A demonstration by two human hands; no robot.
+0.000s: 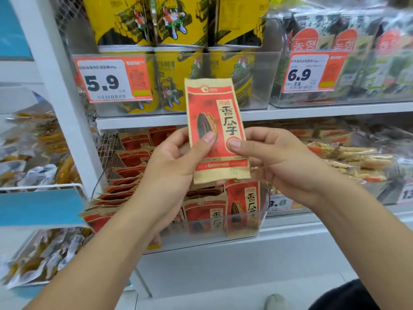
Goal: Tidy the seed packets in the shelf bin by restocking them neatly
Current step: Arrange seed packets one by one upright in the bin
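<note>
I hold one red and tan seed packet (214,113) upright in front of the shelves, its printed face toward me. My left hand (174,162) grips its lower left edge, thumb on the front. My right hand (274,159) pinches its lower right edge, thumb pressed on the red circle. Below it stands a clear plastic shelf bin (257,222) full of the same packets (207,213). A few stand upright at the bin's front. Several more (125,173) lean and lie stacked along its left side and back.
Above is a shelf with yellow snack cans (178,70) in a clear bin and seaweed packs (362,63) to the right, each with a price tag. Wrapped snack bars (348,157) lie right of the seed bin. A wire basket of snack bags (42,258) hangs at the left.
</note>
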